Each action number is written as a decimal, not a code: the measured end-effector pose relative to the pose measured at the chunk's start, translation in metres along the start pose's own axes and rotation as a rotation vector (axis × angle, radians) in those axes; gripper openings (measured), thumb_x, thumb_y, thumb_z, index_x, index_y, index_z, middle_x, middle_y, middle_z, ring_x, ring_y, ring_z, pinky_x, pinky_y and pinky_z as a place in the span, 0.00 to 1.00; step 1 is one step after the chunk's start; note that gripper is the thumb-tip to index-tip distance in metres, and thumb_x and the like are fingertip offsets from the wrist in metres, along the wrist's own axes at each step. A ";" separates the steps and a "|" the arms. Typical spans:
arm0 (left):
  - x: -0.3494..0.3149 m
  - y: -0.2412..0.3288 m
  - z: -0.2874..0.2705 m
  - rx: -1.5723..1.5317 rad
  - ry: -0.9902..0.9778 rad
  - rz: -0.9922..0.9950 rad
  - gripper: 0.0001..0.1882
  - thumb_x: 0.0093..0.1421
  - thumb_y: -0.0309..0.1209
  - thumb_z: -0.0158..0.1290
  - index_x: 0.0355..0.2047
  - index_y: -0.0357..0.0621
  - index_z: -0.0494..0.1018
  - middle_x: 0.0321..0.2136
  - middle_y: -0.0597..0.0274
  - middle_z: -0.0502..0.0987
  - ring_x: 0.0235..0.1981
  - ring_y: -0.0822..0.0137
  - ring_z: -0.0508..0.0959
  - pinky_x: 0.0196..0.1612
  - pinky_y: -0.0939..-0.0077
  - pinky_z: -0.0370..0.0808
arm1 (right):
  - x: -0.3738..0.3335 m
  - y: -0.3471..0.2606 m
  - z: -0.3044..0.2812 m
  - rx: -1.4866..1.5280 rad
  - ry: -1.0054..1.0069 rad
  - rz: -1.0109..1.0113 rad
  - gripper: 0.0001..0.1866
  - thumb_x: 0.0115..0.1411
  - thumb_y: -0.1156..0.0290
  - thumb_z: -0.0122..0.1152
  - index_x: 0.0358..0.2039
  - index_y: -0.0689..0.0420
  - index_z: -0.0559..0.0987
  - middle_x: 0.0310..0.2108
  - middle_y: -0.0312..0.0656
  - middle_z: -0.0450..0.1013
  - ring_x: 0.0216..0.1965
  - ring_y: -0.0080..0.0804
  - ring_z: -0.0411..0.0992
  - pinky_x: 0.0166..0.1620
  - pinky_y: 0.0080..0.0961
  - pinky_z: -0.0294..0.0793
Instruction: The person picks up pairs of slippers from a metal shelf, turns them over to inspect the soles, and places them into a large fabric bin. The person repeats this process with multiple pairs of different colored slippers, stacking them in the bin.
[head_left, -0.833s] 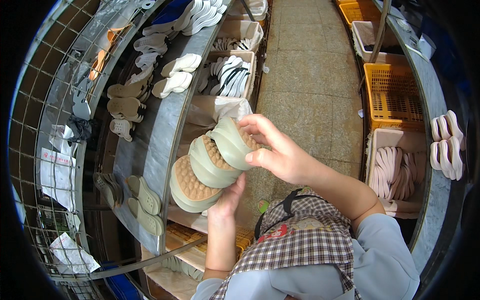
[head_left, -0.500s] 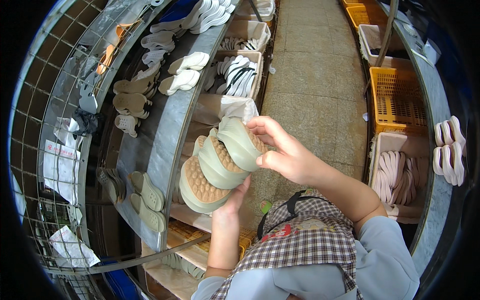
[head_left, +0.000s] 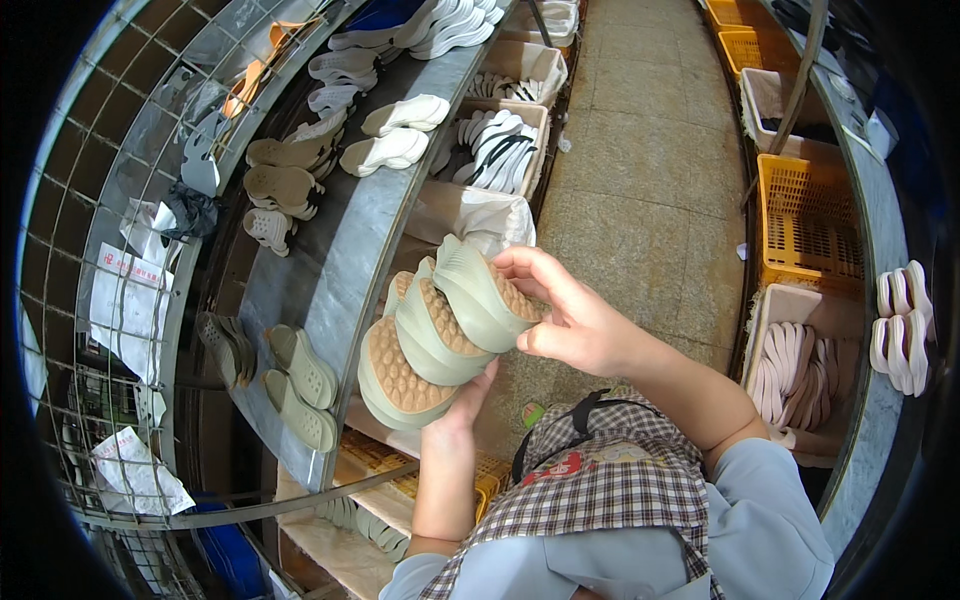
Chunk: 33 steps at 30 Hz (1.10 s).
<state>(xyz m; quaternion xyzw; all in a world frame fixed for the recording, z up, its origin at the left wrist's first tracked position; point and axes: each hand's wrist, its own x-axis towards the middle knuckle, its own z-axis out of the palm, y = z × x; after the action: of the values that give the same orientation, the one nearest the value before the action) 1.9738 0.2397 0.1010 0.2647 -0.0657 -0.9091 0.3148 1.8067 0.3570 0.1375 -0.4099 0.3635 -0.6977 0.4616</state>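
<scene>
A stack of pale green clogs (head_left: 430, 345) with tan, knobby soles hangs in front of me, tilted, the soles partly facing up. My left hand (head_left: 465, 408) supports the stack from below; most of its fingers are hidden behind the clogs. At the upper right end, my right hand (head_left: 575, 315) grips the edge of one clog between thumb and fingers. Green clogs of a similar colour (head_left: 305, 385) lie on the grey shelf (head_left: 300, 300) to the left, close to the stack.
White shoes (head_left: 395, 135) and brown ones (head_left: 280, 185) line the left shelf beside a wire mesh (head_left: 70, 260). Bins of striped shoes (head_left: 500, 145) stand below it. Across the floor aisle (head_left: 640, 150) are a yellow crate (head_left: 810, 220), a bin of pink shoes (head_left: 800, 365) and another shelf (head_left: 860, 470).
The view has shifted slightly, so the shelves and aisle sit further right in the picture. Both hands keep hold of the clogs, almost unmoved.
</scene>
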 end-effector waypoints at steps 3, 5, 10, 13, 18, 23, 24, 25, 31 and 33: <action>-0.001 0.010 -0.003 -0.025 -0.002 0.002 0.24 0.64 0.46 0.43 0.56 0.48 0.63 0.56 0.54 0.65 0.56 0.53 0.68 0.54 0.52 0.72 | 0.008 0.005 0.007 0.013 -0.025 0.024 0.35 0.51 0.81 0.52 0.60 0.57 0.55 0.56 0.45 0.56 0.61 0.36 0.55 0.57 0.33 0.65; -0.003 0.018 -0.005 -0.042 -0.018 -0.004 0.24 0.64 0.46 0.44 0.56 0.47 0.63 0.56 0.53 0.65 0.56 0.53 0.68 0.54 0.52 0.72 | 0.015 0.010 0.013 0.016 -0.037 0.007 0.35 0.51 0.81 0.53 0.60 0.57 0.55 0.56 0.46 0.56 0.61 0.36 0.55 0.57 0.33 0.65; -0.009 0.037 -0.009 -0.115 -0.035 -0.012 0.24 0.64 0.44 0.43 0.56 0.45 0.63 0.55 0.52 0.66 0.56 0.52 0.68 0.54 0.50 0.72 | 0.029 0.022 0.028 0.027 -0.033 0.007 0.34 0.51 0.80 0.54 0.59 0.58 0.57 0.55 0.47 0.57 0.60 0.36 0.56 0.56 0.33 0.65; -0.010 0.046 -0.009 -0.140 -0.039 -0.007 0.23 0.64 0.43 0.43 0.56 0.44 0.63 0.56 0.52 0.66 0.56 0.52 0.68 0.54 0.51 0.72 | 0.038 0.028 0.036 -0.026 -0.026 -0.024 0.33 0.51 0.78 0.56 0.58 0.59 0.58 0.54 0.47 0.59 0.59 0.37 0.58 0.55 0.33 0.66; -0.010 0.059 -0.011 -0.122 0.011 0.026 0.23 0.64 0.42 0.44 0.55 0.44 0.64 0.56 0.52 0.66 0.55 0.53 0.68 0.53 0.54 0.72 | 0.051 0.034 0.045 -0.096 -0.005 -0.011 0.32 0.52 0.73 0.58 0.57 0.60 0.60 0.52 0.49 0.61 0.58 0.37 0.59 0.54 0.31 0.66; -0.006 0.068 -0.015 -0.133 0.052 0.028 0.22 0.64 0.41 0.45 0.54 0.44 0.65 0.55 0.52 0.67 0.53 0.53 0.70 0.52 0.55 0.73 | 0.056 0.039 0.048 -0.099 0.017 -0.005 0.30 0.52 0.72 0.58 0.56 0.61 0.61 0.53 0.51 0.62 0.57 0.41 0.61 0.56 0.34 0.64; -0.005 0.068 -0.015 -0.132 0.061 0.027 0.22 0.64 0.41 0.46 0.54 0.43 0.65 0.54 0.52 0.67 0.53 0.53 0.70 0.52 0.55 0.74 | 0.058 0.041 0.048 -0.123 0.024 -0.017 0.30 0.52 0.72 0.58 0.56 0.62 0.62 0.53 0.52 0.62 0.56 0.41 0.61 0.56 0.35 0.64; -0.005 0.069 -0.016 -0.125 0.097 0.039 0.22 0.64 0.41 0.46 0.54 0.43 0.65 0.54 0.52 0.67 0.53 0.53 0.70 0.51 0.55 0.74 | 0.060 0.043 0.048 -0.173 0.022 -0.047 0.30 0.52 0.72 0.58 0.55 0.62 0.62 0.53 0.52 0.62 0.56 0.42 0.61 0.57 0.35 0.63; -0.003 0.069 -0.025 -0.098 0.058 0.022 0.22 0.63 0.43 0.46 0.54 0.45 0.66 0.53 0.52 0.68 0.52 0.53 0.70 0.51 0.53 0.74 | 0.066 0.052 0.044 -0.187 0.051 -0.036 0.26 0.57 0.63 0.61 0.52 0.62 0.64 0.50 0.50 0.63 0.54 0.40 0.62 0.56 0.35 0.63; -0.001 0.071 -0.035 -0.018 0.135 0.055 0.24 0.63 0.46 0.44 0.54 0.47 0.65 0.54 0.53 0.68 0.52 0.54 0.71 0.49 0.53 0.75 | 0.065 0.053 0.042 -0.056 0.051 0.015 0.25 0.59 0.60 0.60 0.49 0.61 0.65 0.48 0.48 0.64 0.53 0.37 0.63 0.55 0.36 0.63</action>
<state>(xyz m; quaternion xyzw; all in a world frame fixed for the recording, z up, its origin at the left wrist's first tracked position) 2.0303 0.1857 0.0921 0.3209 -0.0433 -0.8807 0.3456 1.8476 0.2741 0.1224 -0.4019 0.3976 -0.6940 0.4457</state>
